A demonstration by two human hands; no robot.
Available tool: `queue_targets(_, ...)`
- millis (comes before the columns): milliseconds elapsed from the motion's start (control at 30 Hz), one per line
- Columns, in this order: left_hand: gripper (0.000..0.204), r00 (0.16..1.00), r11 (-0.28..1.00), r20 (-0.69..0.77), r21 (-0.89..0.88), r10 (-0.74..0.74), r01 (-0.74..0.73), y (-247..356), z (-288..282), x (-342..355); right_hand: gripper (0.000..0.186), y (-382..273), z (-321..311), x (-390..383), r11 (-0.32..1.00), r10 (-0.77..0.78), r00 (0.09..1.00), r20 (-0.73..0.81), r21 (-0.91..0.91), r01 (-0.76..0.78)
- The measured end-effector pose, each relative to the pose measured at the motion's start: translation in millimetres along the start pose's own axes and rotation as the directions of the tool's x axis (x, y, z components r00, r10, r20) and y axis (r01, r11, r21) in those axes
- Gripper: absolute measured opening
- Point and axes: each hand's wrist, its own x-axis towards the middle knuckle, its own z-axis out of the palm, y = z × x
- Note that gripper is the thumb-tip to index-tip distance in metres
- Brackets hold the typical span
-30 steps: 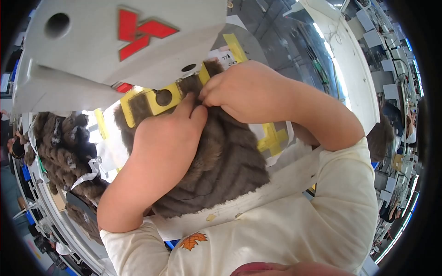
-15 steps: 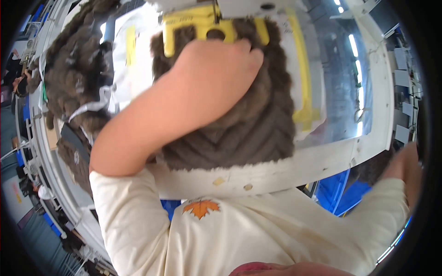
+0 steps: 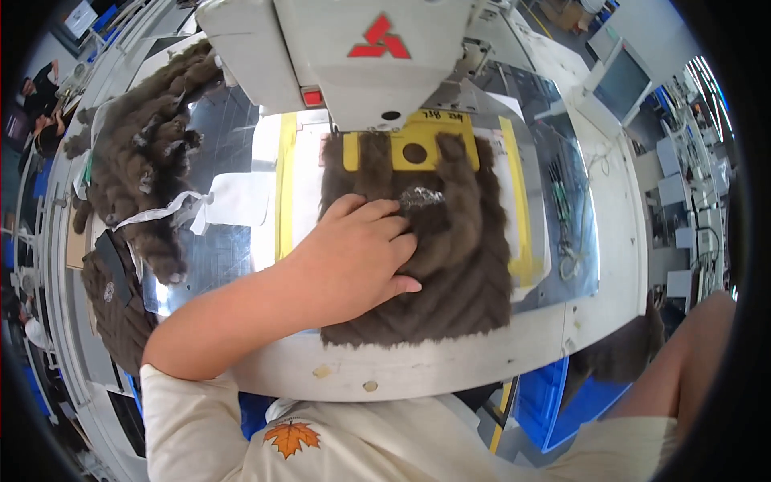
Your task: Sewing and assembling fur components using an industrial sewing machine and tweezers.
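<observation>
Beneath and nearside of the yellow template [image 3: 416,132]: brown fur panel [image 3: 450,249], dense pile, chevron ridges, ragged near edge, silvery patch [image 3: 422,197] just below the template. Left hand [image 3: 361,253] rests on it, fingers loosely spread. Right hand out of frame; grip can't be told.

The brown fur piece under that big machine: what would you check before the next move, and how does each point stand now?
1. Fur piece lies between the left tape strip and the right tape strip: ok.
2. Yellow plate sits at the fur's far end: ok, fur shows in its notches.
3. Left hand is off the plate: ok, it rests on the fur with fingers spread.
4. Right hand is on the fur: not ok, it is out of view; only its forearm shows.
5. Shiny patch belongs on the fur: cannot tell what it is.
6. Machine head clears the plate: cannot tell from above.
</observation>
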Motion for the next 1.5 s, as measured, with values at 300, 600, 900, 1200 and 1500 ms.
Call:
queue_targets(300, 0.030, 0.994, 0.996, -0.112, -0.088, 0.017, -0.027, -3, 19, 19, 0.040, -31, -7, 10, 0.950, -0.061, 0.944, -0.325, -0.309, -0.045)
queue_targets(600, 0.033, 0.894, 0.940, -0.389, -0.159, 0.222, -0.303, 11, 23, 11, 0.047, 35, 161, -104, -0.173, 0.974, 0.001, 0.226, 0.749, -0.640)
queue_targets(900, 0.038, 0.749, 0.798, -0.409, -0.076, 0.522, -0.598, 18, 9, 6, 0.027, -3, 167, -116, -0.191, 0.953, 0.117, 0.278, 0.855, -0.482)
queue_targets(1200, 0.070, 0.710, 0.752, -0.581, -0.650, -0.398, -0.110, -12, 18, 1, 0.021, -53, 140, -126, 0.545, 0.820, 0.551, -0.153, 0.504, -0.670)
queue_targets(1500, 0.051, 0.916, -0.180, 0.087, -0.983, -0.391, 0.017, -5, -3, 1, 0.028, -58, 139, -134, 0.613, 0.755, 0.623, -0.204, 0.556, -0.561)
